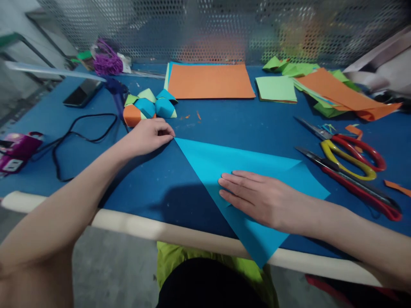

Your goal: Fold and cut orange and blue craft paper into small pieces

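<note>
The left hand [148, 134] has its thumb and fingertips pinched together at the left corner of a bright blue paper sheet [221, 160], while the right hand [261, 199] lies palm down on the same sheet — fingers extended and nearly together, with nothing gripped. The sheet spreads under and around the right hand on the blue table [135, 184]; beyond that hand its upper right part shows a crease, and on the wearer's side of it one corner reaches over the cream edge bar [128, 221]. Just beyond the left hand sits a cluster of folded paper pieces [147, 107] in blue, orange and light green. Farther off, ahead of and between both hands, is a paper stack [212, 81] with an orange sheet on top, and to its right a smaller pale green paper stack [276, 89]. To the right of the right hand and slightly beyond it are scissors [348, 156] with red and yellow handles and, just beside them on the near side, a red-and-black utility knife [356, 182]. Beyond the left hand and to its left lie a dark phone [81, 93] and — farther still — a purple cord bundle [107, 60].
</note>
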`<state>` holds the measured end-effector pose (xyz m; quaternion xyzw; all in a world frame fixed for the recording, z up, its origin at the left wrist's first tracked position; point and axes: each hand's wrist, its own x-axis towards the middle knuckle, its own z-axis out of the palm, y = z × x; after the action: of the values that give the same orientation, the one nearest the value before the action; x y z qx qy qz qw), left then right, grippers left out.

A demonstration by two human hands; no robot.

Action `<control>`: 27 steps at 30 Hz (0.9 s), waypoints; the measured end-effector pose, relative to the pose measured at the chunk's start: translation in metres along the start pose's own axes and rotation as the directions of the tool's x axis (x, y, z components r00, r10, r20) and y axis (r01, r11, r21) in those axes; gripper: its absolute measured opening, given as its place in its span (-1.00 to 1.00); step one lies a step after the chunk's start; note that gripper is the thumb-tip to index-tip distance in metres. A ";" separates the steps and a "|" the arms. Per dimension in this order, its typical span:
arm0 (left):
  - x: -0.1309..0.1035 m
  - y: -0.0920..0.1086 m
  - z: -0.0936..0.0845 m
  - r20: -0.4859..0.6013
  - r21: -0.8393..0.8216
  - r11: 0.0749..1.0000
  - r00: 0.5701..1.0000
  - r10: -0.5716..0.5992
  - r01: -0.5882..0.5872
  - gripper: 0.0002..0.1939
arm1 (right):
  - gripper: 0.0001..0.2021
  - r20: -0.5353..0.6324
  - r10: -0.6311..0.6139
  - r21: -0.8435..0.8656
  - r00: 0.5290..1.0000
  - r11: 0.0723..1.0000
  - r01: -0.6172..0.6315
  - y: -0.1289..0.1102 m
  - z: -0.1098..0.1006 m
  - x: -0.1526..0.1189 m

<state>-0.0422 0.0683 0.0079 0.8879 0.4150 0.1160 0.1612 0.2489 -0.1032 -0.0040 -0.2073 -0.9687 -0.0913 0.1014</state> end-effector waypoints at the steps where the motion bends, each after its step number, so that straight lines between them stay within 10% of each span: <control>1: 0.000 0.000 0.000 0.003 0.002 1.000 1.000 0.003 -0.003 -0.69 | -0.65 -0.003 0.000 0.007 1.000 1.000 0.000 0.000 0.000 0.000; 9: -0.005 0.002 -0.011 -0.068 0.075 0.996 0.997 -0.033 0.038 -0.74 | -0.63 -0.011 0.014 0.012 1.000 1.000 -0.014 -0.002 0.003 0.000; 14: -0.028 0.047 -0.005 -0.317 0.130 0.991 0.947 0.050 -0.009 -0.73 | -0.64 -0.025 0.024 0.016 0.999 1.000 -0.023 -0.001 0.005 -0.001; 21: -0.070 0.104 0.063 -0.035 0.382 0.883 0.950 0.310 -0.274 -0.48 | -0.63 -0.055 0.032 -0.015 0.998 0.999 -0.033 -0.002 0.008 0.000; 27: -0.070 0.098 0.069 -0.029 0.387 0.887 0.959 0.283 -0.250 -0.44 | -0.61 -0.037 0.024 -0.003 0.999 1.000 -0.024 -0.001 0.008 -0.002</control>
<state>0.0055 -0.0583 -0.0235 0.9450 0.3100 0.0920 -0.0490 0.2488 -0.1033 -0.0120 -0.2176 -0.9640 -0.0954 0.1198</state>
